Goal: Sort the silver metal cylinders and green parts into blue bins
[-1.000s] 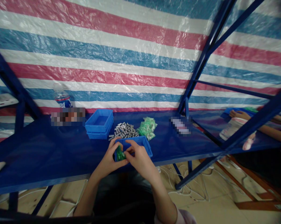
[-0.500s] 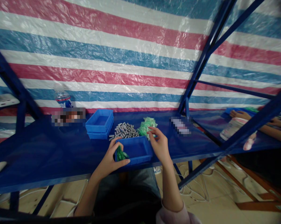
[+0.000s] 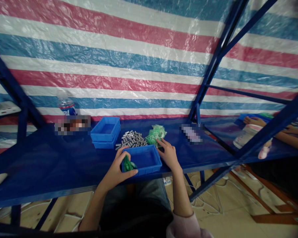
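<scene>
My left hand (image 3: 120, 168) grips the left end of a blue plastic tray (image 3: 151, 169), fingers over the far rim and thumb along the near one. Crumpled green plastic (image 3: 128, 163), darker than the pile behind, lies in that end of the tray, beside my palm. My right hand (image 3: 169, 154) is at the tray's right end, fingers stretched out and apart. Its fingertips reach the near edge of a heap of light green plastic bags (image 3: 155, 134); whether they press on it I cannot tell. Left of the heap lies a pile of small grey metal cylinders (image 3: 132, 138).
Two stacked blue trays (image 3: 105, 132) stand left of the cylinders. Further left is a plastic bottle (image 3: 67, 107). A blue metal frame post (image 3: 210, 79) rises at the right; beyond it are a clear tub (image 3: 248, 137) and another person's hands (image 3: 255, 121).
My right hand has lowered slightly towards the table, its fingers flatter and further forward by the tray's right end. My left hand and the tray have stayed in place.
</scene>
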`<act>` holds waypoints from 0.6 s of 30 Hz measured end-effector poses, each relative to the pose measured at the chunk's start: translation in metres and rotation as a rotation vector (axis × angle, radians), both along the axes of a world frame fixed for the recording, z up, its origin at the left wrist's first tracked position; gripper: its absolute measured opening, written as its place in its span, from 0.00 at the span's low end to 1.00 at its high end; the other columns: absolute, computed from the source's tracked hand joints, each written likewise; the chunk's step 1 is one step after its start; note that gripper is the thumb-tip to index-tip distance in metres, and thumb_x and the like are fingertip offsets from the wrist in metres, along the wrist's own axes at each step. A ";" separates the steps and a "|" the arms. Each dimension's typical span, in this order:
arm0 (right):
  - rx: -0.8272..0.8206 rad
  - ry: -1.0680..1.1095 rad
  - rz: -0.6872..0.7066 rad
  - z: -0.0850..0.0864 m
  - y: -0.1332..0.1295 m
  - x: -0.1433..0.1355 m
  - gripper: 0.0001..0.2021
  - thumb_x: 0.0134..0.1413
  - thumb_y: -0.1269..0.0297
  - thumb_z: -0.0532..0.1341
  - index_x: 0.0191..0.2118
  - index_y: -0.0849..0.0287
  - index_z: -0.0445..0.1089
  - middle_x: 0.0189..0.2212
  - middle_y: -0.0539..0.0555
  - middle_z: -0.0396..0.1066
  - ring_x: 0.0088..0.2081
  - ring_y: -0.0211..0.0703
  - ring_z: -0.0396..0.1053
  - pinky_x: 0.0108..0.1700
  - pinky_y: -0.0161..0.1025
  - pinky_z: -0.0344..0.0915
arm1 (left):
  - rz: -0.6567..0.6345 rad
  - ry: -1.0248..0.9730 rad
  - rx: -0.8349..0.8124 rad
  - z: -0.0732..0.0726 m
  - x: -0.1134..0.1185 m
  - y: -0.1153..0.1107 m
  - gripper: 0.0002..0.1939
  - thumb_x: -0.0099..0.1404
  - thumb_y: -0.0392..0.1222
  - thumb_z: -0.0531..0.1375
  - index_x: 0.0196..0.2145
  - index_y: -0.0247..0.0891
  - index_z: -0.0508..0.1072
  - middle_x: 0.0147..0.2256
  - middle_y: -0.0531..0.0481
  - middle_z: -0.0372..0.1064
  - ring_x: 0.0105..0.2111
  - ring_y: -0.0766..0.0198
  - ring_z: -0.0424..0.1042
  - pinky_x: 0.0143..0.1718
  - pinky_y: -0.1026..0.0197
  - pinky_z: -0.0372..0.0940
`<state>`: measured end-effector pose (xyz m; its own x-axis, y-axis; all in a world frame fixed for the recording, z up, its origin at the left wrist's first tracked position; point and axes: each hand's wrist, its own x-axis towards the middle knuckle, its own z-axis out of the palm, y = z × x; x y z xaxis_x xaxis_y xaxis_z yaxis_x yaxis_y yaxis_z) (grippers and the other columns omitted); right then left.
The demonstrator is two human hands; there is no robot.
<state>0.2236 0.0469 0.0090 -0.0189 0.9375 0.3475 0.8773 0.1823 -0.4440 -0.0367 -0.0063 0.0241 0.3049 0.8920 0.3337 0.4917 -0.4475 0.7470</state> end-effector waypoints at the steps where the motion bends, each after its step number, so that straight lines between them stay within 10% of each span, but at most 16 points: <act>1: 0.001 0.019 0.000 0.000 0.000 0.001 0.21 0.57 0.59 0.59 0.57 0.52 0.66 0.58 0.62 0.64 0.59 0.55 0.61 0.55 0.54 0.57 | 0.003 0.000 0.003 0.000 0.000 0.000 0.18 0.55 0.50 0.65 0.36 0.41 0.62 0.60 0.43 0.50 0.62 0.48 0.53 0.59 0.48 0.55; 18: 0.259 0.604 -0.082 -0.013 0.012 0.011 0.23 0.47 0.61 0.62 0.50 0.64 0.70 0.35 0.58 0.71 0.34 0.46 0.70 0.34 0.41 0.69 | 0.050 -0.015 0.068 -0.003 0.003 0.000 0.11 0.59 0.47 0.61 0.36 0.41 0.64 0.60 0.41 0.51 0.62 0.47 0.52 0.60 0.45 0.52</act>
<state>0.2348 0.0586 -0.0040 0.3175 0.8124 0.4890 0.5035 0.2926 -0.8130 -0.0339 -0.0066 0.0209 0.2551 0.8812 0.3981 0.5032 -0.4725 0.7235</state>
